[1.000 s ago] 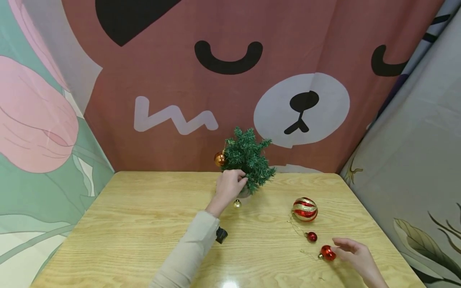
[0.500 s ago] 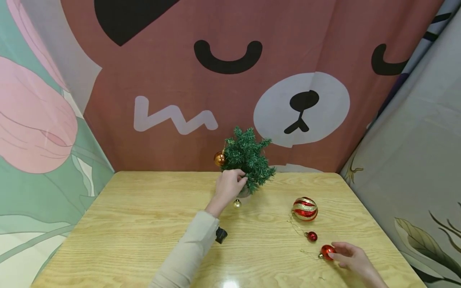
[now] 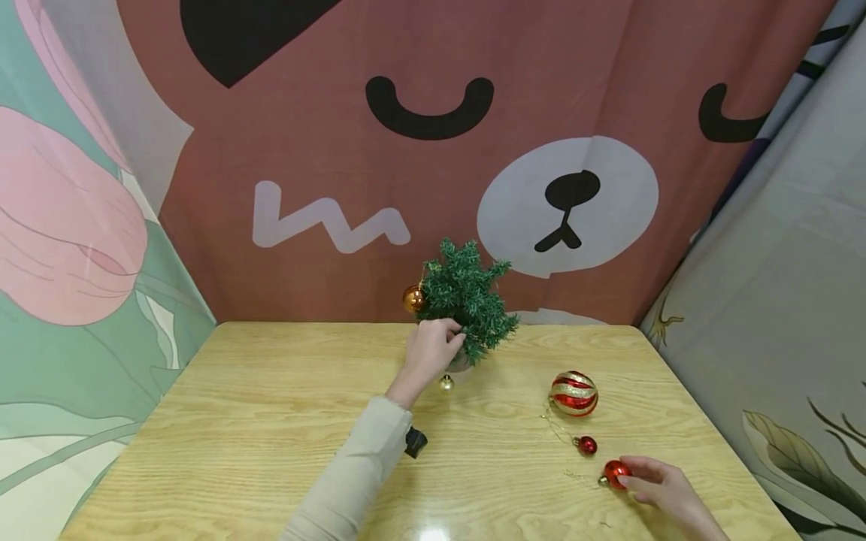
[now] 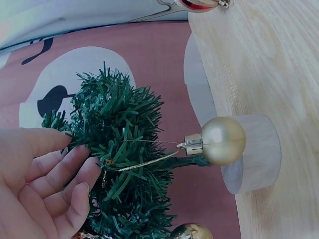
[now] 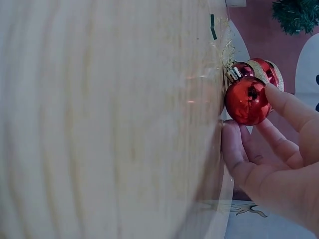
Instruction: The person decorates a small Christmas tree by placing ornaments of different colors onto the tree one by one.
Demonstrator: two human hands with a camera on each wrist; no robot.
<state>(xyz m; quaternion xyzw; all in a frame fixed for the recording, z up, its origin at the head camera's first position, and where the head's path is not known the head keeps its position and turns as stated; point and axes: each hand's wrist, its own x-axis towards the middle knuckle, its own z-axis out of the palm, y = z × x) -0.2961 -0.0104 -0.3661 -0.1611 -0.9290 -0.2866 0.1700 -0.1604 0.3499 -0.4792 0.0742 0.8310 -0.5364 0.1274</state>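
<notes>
My left hand is at the lower left of a small green Christmas tree, its thumb and fingertips pinching a branch end. From that side hangs a matte gold bauble on a gold cord, beside the pale base. An amber bauble hangs higher on the tree's left. At the right front, my right hand pinches a shiny red bauble between thumb and fingers, low at the tabletop. Its cap and gold string point left.
A striped red and gold bauble and a small dark red bauble lie on the wooden table beyond my right hand. A black object shows beside my left sleeve. A printed curtain stands behind the table.
My right hand has closed its thumb and fingers onto the red bauble, which stays at about the same spot. My left hand and the tree have not moved.
</notes>
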